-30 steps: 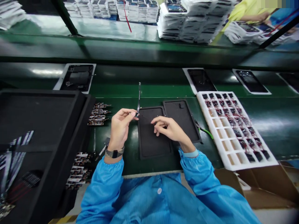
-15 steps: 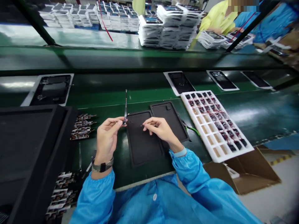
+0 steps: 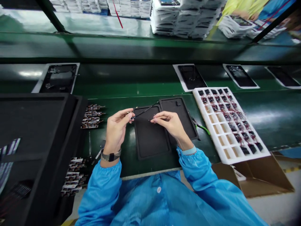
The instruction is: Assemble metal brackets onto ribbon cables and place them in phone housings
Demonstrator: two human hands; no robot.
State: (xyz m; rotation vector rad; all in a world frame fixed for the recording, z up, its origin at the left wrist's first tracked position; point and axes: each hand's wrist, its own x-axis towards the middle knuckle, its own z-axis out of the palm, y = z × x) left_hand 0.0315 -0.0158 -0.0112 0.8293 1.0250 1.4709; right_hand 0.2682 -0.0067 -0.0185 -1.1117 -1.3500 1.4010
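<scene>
The left hand (image 3: 117,128) is pinching one end of a thin, flat black strip (image 3: 147,109) between its thumb and fingers, and the strip is slanting up toward the far side of the right hand (image 3: 170,124). The right hand is hovering apart from the left, its fingertips bunching close to its thumb; I cannot tell if they are holding something tiny. Under the hands, a flat black tray with a low raised rim (image 3: 152,141) is lying on the shiny green table (image 3: 188,160). Beside and beyond the right hand, a second flat black tray (image 3: 181,117) is holding a small dark block (image 3: 178,103). Farther right, pliers with a bright green handle (image 3: 204,129) are lying near a white foam tray with boxy pockets (image 3: 251,158), where dark little lumps and thin red wires are filling many of the holes. Left of the left hand, a spiky pile of small metal-looking parts (image 3: 92,116) is sitting beside a big black box with thick walls (image 3: 28,119).
</scene>
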